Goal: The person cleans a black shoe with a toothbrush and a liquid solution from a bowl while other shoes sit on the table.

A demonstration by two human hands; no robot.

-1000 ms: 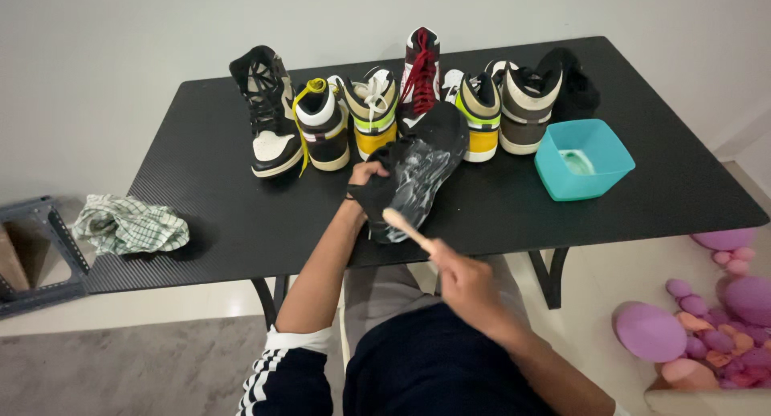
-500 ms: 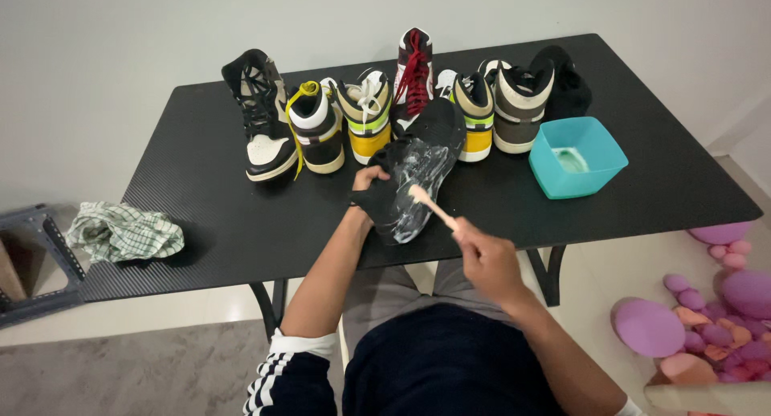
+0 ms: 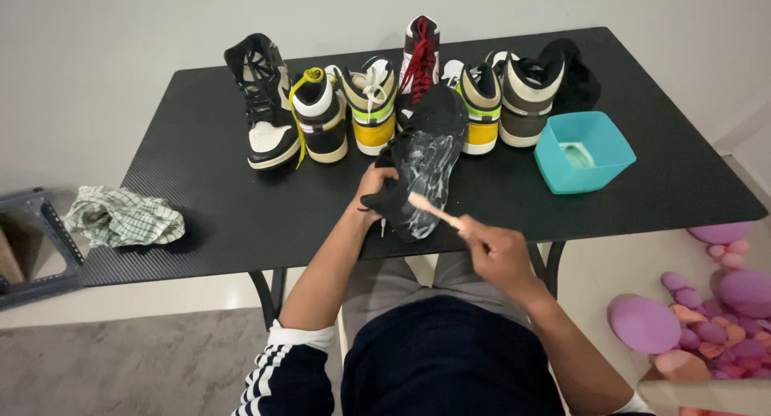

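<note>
Shoe: black, sole up, tilted at tabletop front edge | left hand: yours, wrapped around its heel | right hand: closed on brush, bristles on wet sole | step: scrubbing, seemingly | around: row of sneakers behind, teal tub right, checked cloth left.

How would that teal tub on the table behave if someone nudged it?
The teal tub would probably slide rather than tip, since it sits low and wide on the smooth black table. It looks like thin plastic, so likely light. It seems to hold a little pale liquid, so a sharp push might slosh it.
</note>
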